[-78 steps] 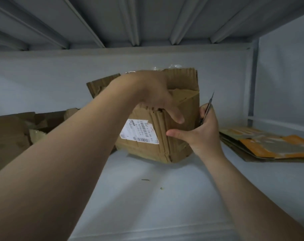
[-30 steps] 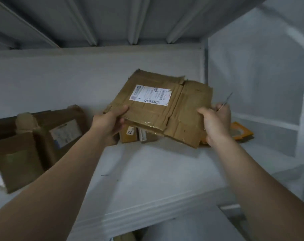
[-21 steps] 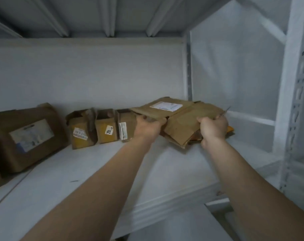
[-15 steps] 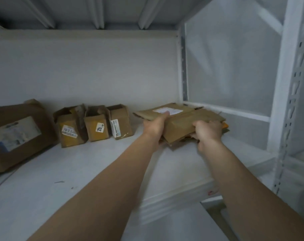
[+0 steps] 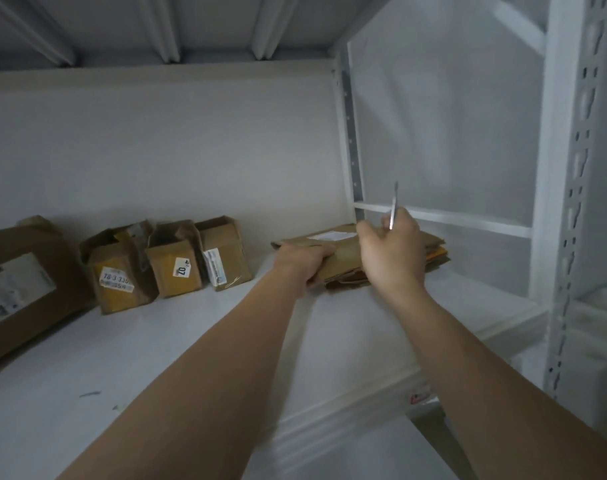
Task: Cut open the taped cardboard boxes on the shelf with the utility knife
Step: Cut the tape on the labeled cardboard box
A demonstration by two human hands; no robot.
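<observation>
Stacking step, I judge: left hand [image 5: 304,263] grips the flattened box [image 5: 333,237] on the pile at the right of the shelf [image 5: 347,341]; right hand [image 5: 392,251] curls its fingers [image 5: 407,223] round the utility knife [image 5: 394,206], blade up. Next: reach left for a small box [image 5: 174,259].

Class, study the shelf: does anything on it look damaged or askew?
Yes. In the row of small boxes against the back wall, the leftmost box has crumpled, torn top flaps that stick up unevenly.
</observation>
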